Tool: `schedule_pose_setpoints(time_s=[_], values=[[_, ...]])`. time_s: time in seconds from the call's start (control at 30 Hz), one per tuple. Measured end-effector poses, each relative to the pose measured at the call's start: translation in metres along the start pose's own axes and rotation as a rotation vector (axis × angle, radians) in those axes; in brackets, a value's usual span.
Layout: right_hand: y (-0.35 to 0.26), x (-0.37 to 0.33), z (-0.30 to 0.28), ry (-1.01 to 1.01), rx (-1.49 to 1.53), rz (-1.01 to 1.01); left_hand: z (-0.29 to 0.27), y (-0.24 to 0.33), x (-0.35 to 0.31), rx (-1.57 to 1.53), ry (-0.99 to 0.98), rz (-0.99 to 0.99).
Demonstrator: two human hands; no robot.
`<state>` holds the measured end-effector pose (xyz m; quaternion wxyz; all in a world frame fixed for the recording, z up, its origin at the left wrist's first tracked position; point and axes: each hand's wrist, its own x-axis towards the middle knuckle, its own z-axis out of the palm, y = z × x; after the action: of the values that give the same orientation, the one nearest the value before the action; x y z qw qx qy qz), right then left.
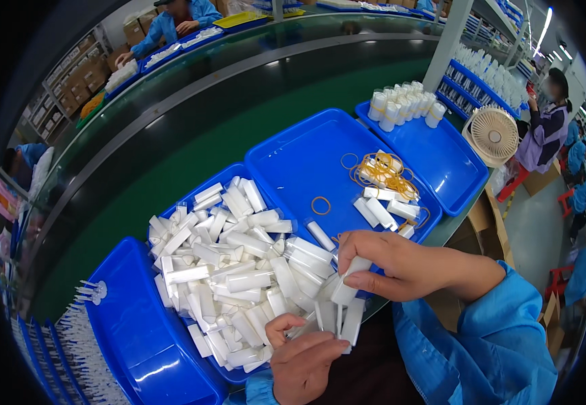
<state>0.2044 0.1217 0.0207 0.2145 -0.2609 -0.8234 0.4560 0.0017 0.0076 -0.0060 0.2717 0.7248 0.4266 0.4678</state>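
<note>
My right hand (401,266) pinches a white oblong piece (347,283) between thumb and fingers, upright above my left hand. Below it, my left hand (306,364) is closed round several similar white pieces (352,322), standing on end side by side. Whether the piece in my right hand touches that bunch, I cannot tell. Just beyond both hands lies a heap of loose white pieces (239,280), many in clear film, filling a blue tray (225,174).
A second blue tray (293,155) holds tangled rubber bands (384,169) and several white pieces. Banded white bundles (401,104) stand in a tray at the far right, near a beige fan (495,135). Another blue tray (131,317) lies at the left. People sit across the green conveyor (192,128).
</note>
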Motion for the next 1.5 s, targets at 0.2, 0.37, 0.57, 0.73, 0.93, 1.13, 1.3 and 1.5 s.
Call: schedule_pose_setpoints(time_s=[0.2, 0.37, 0.57, 0.73, 0.93, 1.13, 1.3, 1.5], values=[[0.006, -0.008, -0.001, -0.101, 0.388, 0.043, 0.000, -0.003, -0.007, -0.010, -0.017, 0.157], [0.005, -0.008, 0.002, -0.088, 0.333, -0.038, 0.001, -0.002, -0.003, -0.009, -0.031, 0.142], [0.003, -0.011, 0.002, -0.150, 0.419, -0.019, 0.001, -0.005, -0.012, 0.000, -0.062, 0.159], [0.002, -0.015, 0.007, -0.107, 0.425, -0.032, 0.010, -0.018, -0.011, -0.051, 0.083, 0.143], [-0.002, -0.024, 0.033, -0.114, 0.313, -0.084, 0.008, -0.012, -0.006, 0.049, 0.096, 0.071], [-0.008, -0.029, 0.034, -0.052, 0.347, -0.149, -0.004, 0.001, -0.005, -0.012, -0.003, -0.014], [0.002, -0.016, 0.003, 0.220, -0.259, 0.209, -0.010, 0.003, -0.009, -0.021, 0.028, -0.027], [0.043, -0.016, 0.018, 0.051, -0.753, 0.402, -0.012, 0.006, -0.011, -0.116, 0.076, -0.045]])
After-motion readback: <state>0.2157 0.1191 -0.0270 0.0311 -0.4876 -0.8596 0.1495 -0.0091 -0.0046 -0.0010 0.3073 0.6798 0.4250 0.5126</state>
